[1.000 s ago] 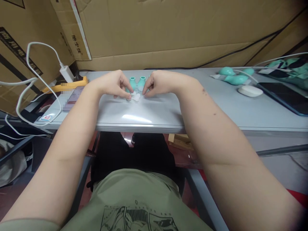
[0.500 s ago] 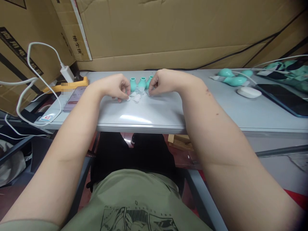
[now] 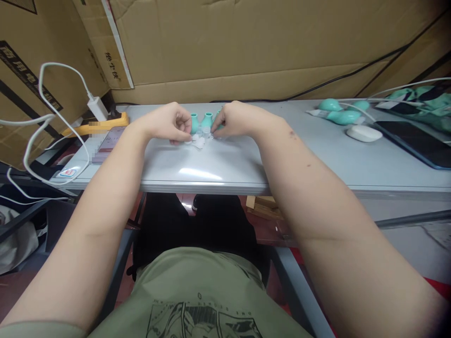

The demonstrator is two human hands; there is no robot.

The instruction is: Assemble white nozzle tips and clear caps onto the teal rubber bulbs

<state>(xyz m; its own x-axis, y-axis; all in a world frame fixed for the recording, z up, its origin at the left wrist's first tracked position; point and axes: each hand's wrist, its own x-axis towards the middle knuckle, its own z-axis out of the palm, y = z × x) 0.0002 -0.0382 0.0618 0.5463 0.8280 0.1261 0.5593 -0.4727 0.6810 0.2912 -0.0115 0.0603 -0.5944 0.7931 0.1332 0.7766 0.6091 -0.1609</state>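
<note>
Three teal bottle-like pieces with open necks stand near the back of the grey table, the middle one [image 3: 207,120] between my hands. Small white and clear scraps [image 3: 198,141] lie in front of them. My left hand [image 3: 178,126] is at the left teal piece [image 3: 194,123], fingers curled and pinched by the scraps. My right hand [image 3: 225,123] partly covers the right teal piece, its fingertips pinched at the scraps' right edge. What either pinch holds is too small to make out.
On the grey table [image 3: 310,155], a phone [image 3: 107,143] and yellow object [image 3: 105,124] lie left. Teal rounded pieces [image 3: 343,116], a white case [image 3: 363,133] and a dark tablet [image 3: 417,143] are at right. Cardboard [image 3: 264,47] stands behind; white cables [image 3: 42,98] loop at far left.
My right hand has moved left, closer to the middle teal piece and the scraps. My left hand has shifted slightly right and its fingertips have come up a little.
</note>
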